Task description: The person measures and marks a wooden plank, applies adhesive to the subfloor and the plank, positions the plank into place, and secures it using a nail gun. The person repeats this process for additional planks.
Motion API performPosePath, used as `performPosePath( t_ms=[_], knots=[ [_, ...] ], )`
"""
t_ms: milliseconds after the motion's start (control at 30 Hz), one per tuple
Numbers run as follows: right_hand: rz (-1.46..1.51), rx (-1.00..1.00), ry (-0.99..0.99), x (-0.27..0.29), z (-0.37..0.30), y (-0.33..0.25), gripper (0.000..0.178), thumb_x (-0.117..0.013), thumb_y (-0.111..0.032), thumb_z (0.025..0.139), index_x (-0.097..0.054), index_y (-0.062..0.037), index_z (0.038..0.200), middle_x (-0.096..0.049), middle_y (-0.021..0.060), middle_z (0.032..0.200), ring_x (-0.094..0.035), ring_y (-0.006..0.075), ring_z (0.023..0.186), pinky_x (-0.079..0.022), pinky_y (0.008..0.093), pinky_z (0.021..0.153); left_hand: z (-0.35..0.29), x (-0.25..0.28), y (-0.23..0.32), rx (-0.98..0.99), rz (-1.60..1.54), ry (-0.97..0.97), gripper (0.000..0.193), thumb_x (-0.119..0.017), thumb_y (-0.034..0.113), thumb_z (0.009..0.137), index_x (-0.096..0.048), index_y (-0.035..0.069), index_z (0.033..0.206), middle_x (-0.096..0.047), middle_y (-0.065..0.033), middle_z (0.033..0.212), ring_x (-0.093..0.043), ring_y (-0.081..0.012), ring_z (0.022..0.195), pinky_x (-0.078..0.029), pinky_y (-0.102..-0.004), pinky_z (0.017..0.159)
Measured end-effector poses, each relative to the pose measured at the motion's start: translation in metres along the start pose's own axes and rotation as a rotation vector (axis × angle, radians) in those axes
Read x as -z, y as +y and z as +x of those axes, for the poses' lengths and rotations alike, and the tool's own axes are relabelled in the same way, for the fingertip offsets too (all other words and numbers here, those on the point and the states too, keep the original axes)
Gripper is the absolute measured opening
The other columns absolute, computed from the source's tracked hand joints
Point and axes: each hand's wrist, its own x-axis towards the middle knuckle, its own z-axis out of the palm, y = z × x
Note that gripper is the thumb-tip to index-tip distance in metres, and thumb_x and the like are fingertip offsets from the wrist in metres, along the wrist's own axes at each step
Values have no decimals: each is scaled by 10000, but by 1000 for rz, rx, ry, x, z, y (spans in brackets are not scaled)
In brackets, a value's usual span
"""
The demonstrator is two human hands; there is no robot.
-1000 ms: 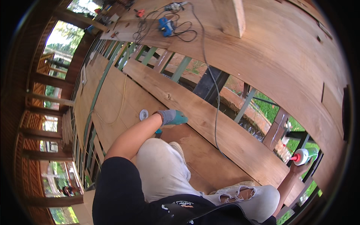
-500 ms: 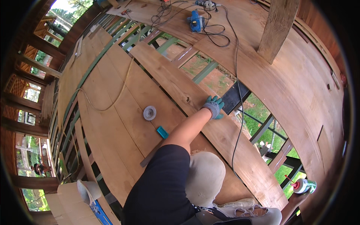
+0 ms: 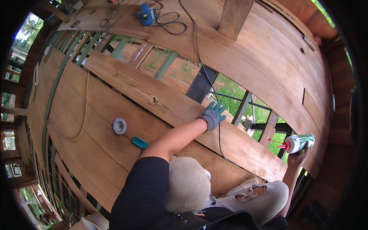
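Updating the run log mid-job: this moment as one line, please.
left hand: gloved, on wooden plank | right hand: holding squeeze bottle, red nozzle | nearby: grey disc, teal tray

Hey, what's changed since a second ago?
Your gloved left hand has moved away from you, from the near edge of the plank across to its far edge, spread beside the dark cable. Your right hand still holds the white bottle; the grey disc and blue tool stay put.

- Daylight pours through openings [image 3: 28, 28] beyond the left edge of the plank floor [image 3: 268, 57], the uppermost nearly washed out and fringed blue.
- Pale sheen toward the floor's right edge.
- Deep shadow past its lower right corner.
- Fisheye distortion bows straight edges; outer surroundings look soft, fading to black.
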Motion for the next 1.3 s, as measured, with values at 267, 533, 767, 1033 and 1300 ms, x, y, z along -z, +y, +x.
performPosePath(
  t_ms=[267,533,767,1033,1300],
  knots=[
    [-60,128,199,0,3,-21,476,-476,-405,1051,-511,-19,1329,-655,151,1221,-659,322,1101,-518,484,1003,16,54,-2,-242,-120,-46,131,-717,213,785,-675,125,873,-655,-126,1191,-573,-368,1184,-439,-523,1003],
    [284,22,285,15,-3,36,363,-620,-379,980,-528,-81,1167,-689,57,964,-719,209,816,-619,412,643,75,154,71,-317,-251,163,132,-688,120,914,-577,60,950,-655,-121,1185,-591,-358,1195,-465,-489,1032],
    [477,-28,254,35,19,72,427,-619,-391,975,-490,-104,1263,-680,79,1007,-708,244,897,-602,452,820,114,173,22,148,-366,259,123,-612,114,982,-645,39,1074,-635,-155,1238,-613,-284,1150,-494,-415,1004],
    [572,-42,248,72,2,40,427,-519,-385,1023,-507,-30,1260,-671,151,1064,-697,294,965,-572,467,889,203,204,82,20,115,136,282,-698,258,956,-660,33,1121,-684,-82,1016,-624,-199,913,-503,-357,780],
    [611,-89,68,58,-6,39,465,-518,-400,1016,-502,-36,1305,-671,149,1097,-688,292,988,-562,464,909,335,126,103,437,-1016,-56,455,-622,156,983,-501,14,1397,-607,-37,1130,-549,-114,957,-452,-262,801]
  ],
)
